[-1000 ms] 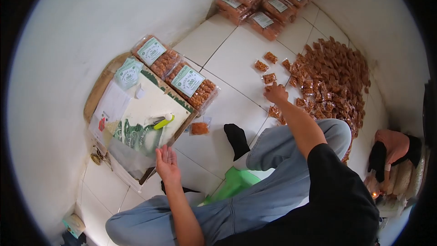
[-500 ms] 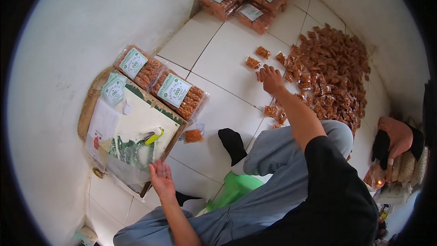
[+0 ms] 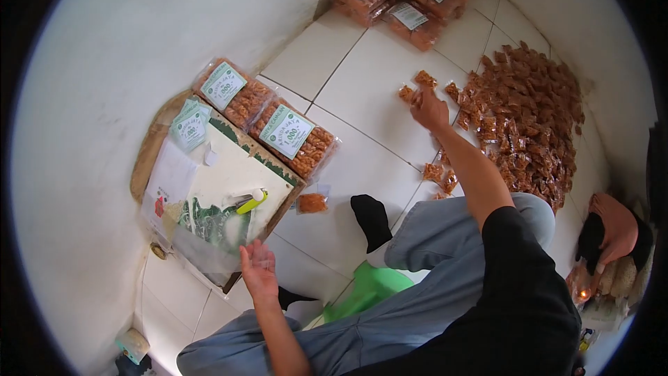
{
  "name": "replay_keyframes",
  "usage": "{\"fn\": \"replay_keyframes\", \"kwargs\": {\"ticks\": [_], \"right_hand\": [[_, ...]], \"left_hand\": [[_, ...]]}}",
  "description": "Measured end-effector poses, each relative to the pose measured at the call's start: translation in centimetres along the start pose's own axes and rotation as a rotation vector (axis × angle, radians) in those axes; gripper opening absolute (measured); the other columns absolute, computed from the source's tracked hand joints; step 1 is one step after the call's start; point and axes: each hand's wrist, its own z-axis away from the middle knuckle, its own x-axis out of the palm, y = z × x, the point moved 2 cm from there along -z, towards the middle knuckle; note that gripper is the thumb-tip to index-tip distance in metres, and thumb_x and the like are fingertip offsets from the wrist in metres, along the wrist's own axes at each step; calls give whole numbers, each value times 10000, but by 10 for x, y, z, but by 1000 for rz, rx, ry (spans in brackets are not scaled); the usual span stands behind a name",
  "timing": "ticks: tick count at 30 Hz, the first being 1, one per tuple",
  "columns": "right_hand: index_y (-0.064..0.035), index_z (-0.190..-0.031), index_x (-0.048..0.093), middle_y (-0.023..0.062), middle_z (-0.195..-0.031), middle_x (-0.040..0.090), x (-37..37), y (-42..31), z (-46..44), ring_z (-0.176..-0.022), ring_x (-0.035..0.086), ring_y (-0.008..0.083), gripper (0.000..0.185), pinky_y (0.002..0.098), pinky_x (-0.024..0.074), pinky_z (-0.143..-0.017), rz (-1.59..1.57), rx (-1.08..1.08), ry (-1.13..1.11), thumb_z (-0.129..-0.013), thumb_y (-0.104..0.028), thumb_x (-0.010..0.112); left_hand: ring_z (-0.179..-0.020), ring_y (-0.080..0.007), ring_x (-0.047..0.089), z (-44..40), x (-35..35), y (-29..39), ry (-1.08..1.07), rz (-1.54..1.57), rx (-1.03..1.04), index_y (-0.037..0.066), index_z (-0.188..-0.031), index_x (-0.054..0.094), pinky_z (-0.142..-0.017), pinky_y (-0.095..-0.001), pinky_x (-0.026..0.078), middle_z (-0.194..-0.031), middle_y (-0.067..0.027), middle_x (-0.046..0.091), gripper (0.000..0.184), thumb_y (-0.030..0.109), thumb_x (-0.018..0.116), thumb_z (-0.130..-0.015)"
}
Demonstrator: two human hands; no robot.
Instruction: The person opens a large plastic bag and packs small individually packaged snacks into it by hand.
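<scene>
My left hand (image 3: 259,273) is palm up with its fingers apart, beside the near corner of a low board (image 3: 219,174); nothing shows in it. On the board lie a yellow-green stapler (image 3: 252,201), green labels (image 3: 189,125) and clear plastic. My right hand (image 3: 429,108) reaches over the floor, its bent fingers at a small snack packet (image 3: 406,93); whether they hold anything is hidden. Another small packet (image 3: 425,79) lies just beyond. To the right spreads a large heap of such packets (image 3: 522,118).
Two large labelled snack packs (image 3: 287,131) lie along the board's far edge. More large packs (image 3: 410,17) are stacked by the wall. A single packet (image 3: 312,202) lies near my black sock (image 3: 371,221). Green plastic (image 3: 369,290) lies between my legs. Another person (image 3: 616,230) bends at the right.
My right hand has moved away from me across the floor, to the farther loose packets. My left hand stays palm up by the board. The whole view has shifted slightly.
</scene>
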Motion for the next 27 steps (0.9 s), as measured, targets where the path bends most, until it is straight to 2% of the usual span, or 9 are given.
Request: {"fn": "replay_keyframes", "kwargs": {"ticks": [2,6,9,12,14,16,20,22,27], "right_hand": [[-111,-1222,476,126,-1170,598,-19,-20,-10,-1115,583,299,436,507,431,-935,-384,441,306,-816,-234,580],[-137,-1264,455,134,-1207,589,15,-15,-61,-1124,586,300,473,502,435,-937,-393,632,326,-818,-233,581],[-145,-1268,483,83,-1212,596,16,-30,-48,-1127,580,285,463,486,440,-924,-213,455,74,-822,-232,579],[-151,-1215,540,24,-1203,602,14,-39,-33,-1097,589,258,423,462,453,-878,12,-117,-34,-796,-174,593],[-159,-1162,592,2,-1167,618,15,-38,-25,-1060,598,228,401,433,459,-832,222,-774,23,-764,-107,598],[-165,-1172,591,46,-1105,648,4,-40,-20,-977,625,246,440,431,480,-787,154,-803,106,-744,-66,597],[-86,-1270,530,126,-999,675,-14,-47,-22,-886,641,349,534,427,511,-776,-277,-216,189,-739,-89,582],[-112,-1356,436,148,-1100,660,4,-40,-28,-1039,625,325,552,433,501,-849,-308,153,257,-833,-245,552],[-130,-1406,340,175,-1261,533,31,-87,-4,-1142,559,346,731,485,477,-908,-314,353,169,-787,-357,655]], "left_hand": [[-1194,-226,504,3,1,2,-23,-23,-32,88,-1169,503,-919,-359,460,-1235,-71,585,513,497,633,-888],[-1199,-242,494,7,-2,9,-19,-71,-93,94,-1174,498,-904,-373,463,-1221,-65,565,586,566,636,-854],[-1190,-260,495,18,-1,15,40,-163,-147,85,-1203,486,-894,-380,467,-1212,-67,537,662,611,636,-830],[-1195,-265,487,15,-5,15,1,-166,-157,66,-1243,465,-891,-379,469,-1248,-76,505,728,631,634,-818],[-1204,-265,479,14,-6,14,-17,-160,-156,55,-1261,453,-885,-379,470,-1244,-76,500,751,635,631,-818],[-1205,-261,478,14,-6,14,-22,-157,-157,60,-1261,454,-881,-377,470,-1242,-74,501,749,635,633,-816],[-1204,-251,478,15,-1,16,-4,-155,-155,71,-1239,469,-868,-368,471,-1233,-71,509,727,635,638,-812],[-1200,-247,480,15,-1,15,-6,-148,-157,72,-1227,476,-865,-366,471,-1230,-71,511,717,634,638,-813],[-1181,-248,487,18,-3,15,1,-140,-150,76,-1194,496,-859,-369,472,-1209,-68,521,690,632,640,-813]]}}
